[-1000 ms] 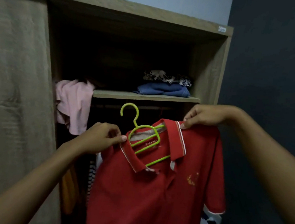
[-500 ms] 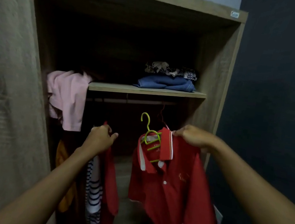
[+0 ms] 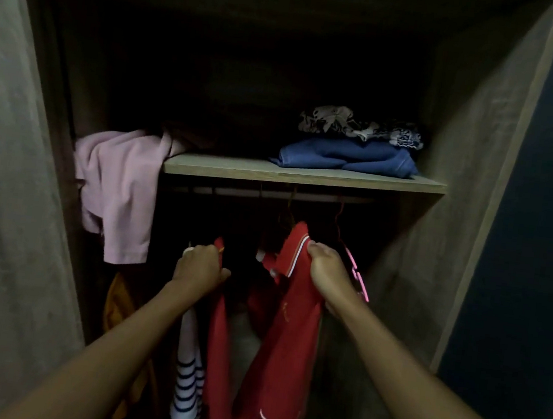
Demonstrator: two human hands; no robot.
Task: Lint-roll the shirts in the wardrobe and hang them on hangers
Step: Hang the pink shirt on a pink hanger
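The red polo shirt (image 3: 290,314), a second ago held outside, now hangs under the rail (image 3: 270,193), collar clenched in the right hand (image 3: 325,271), while the left hand (image 3: 198,266) grips neighbouring garments aside, so hanging looks nearly done.

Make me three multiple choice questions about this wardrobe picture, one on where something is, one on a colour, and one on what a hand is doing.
1. Where is the folded blue garment?
A. On the shelf, right side
B. Hanging from the rail
C. On the wardrobe floor

2. What colour is the polo shirt held by the right hand?
A. Green
B. Red with white trim
C. Yellow

3. What is the left hand doing?
A. Hanging open at the side
B. Resting flat on the shelf
C. Closed on hanging clothes below the rail

Answers: 1 A, it lies under a patterned garment on the shelf. 2 B, red body, white collar edge. 3 C, its fingers are curled around fabric.
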